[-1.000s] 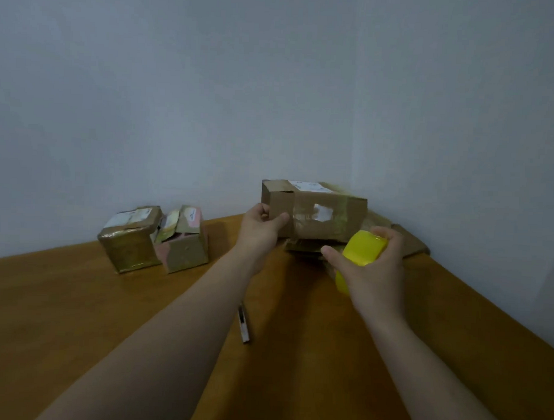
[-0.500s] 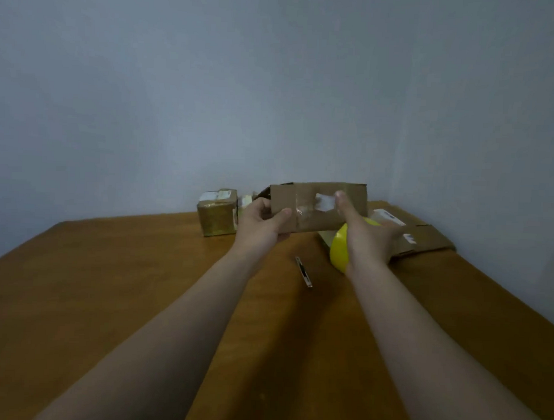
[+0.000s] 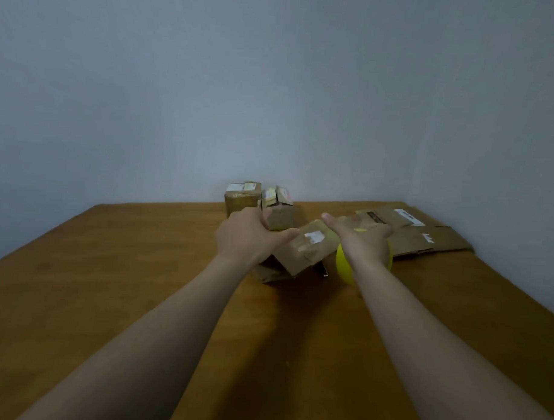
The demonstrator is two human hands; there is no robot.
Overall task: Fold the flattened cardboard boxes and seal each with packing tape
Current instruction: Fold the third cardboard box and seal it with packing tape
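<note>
Holding a brown cardboard box (image 3: pixel 302 256) w/ the L hand (image 3: pixel 248 240), fingers curled over its near-left end, at the middle of the smooth wood desk (image 3: pixel 110 282). The box is long w/ flat sides, shiny tape & a torn white label (image 3: pixel 314 237). Its long side runs near-left to far-right, tilted. R hand (image 3: pixel 364 241) grips a round yellow tape roll (image 3: pixel 344 266) just by the box's right end. Flat cardboard sheets (image 3: pixel 425 238) lie far right. At the back sit a taped box (image 3: pixel 242 202) & a 2nd taped box (image 3: pixel 283 216). Label words are too blurry to read.

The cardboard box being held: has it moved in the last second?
Yes. The box has come down from above the wooden table to its surface, tilted.
</note>
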